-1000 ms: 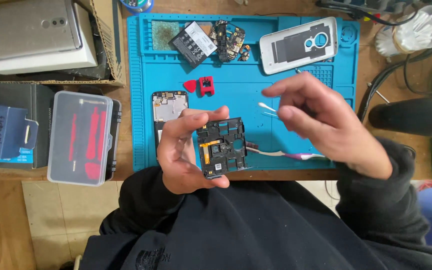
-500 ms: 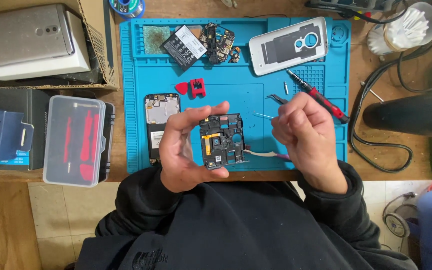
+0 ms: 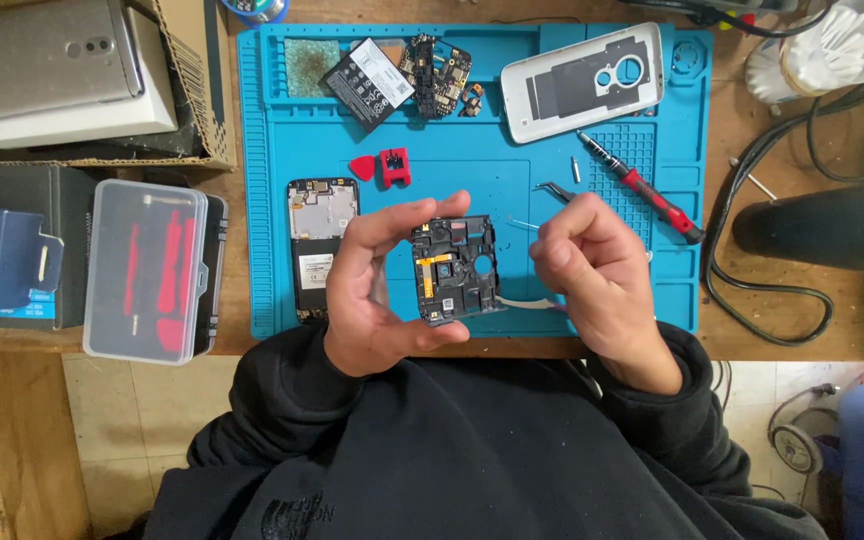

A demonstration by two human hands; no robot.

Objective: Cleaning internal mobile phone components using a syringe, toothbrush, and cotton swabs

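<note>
Black phone frame [image 3: 455,270] being gripped by left hand [image 3: 382,290] above blue mat [image 3: 272,200], right hand [image 3: 592,270] curling loosely beside it, tweezers [image 3: 555,190] lying just behind

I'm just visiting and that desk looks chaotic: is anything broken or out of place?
Nothing looks spilled or broken. The left hand holds a black phone frame; loose parts lie scattered but flat on the blue mat.
</note>
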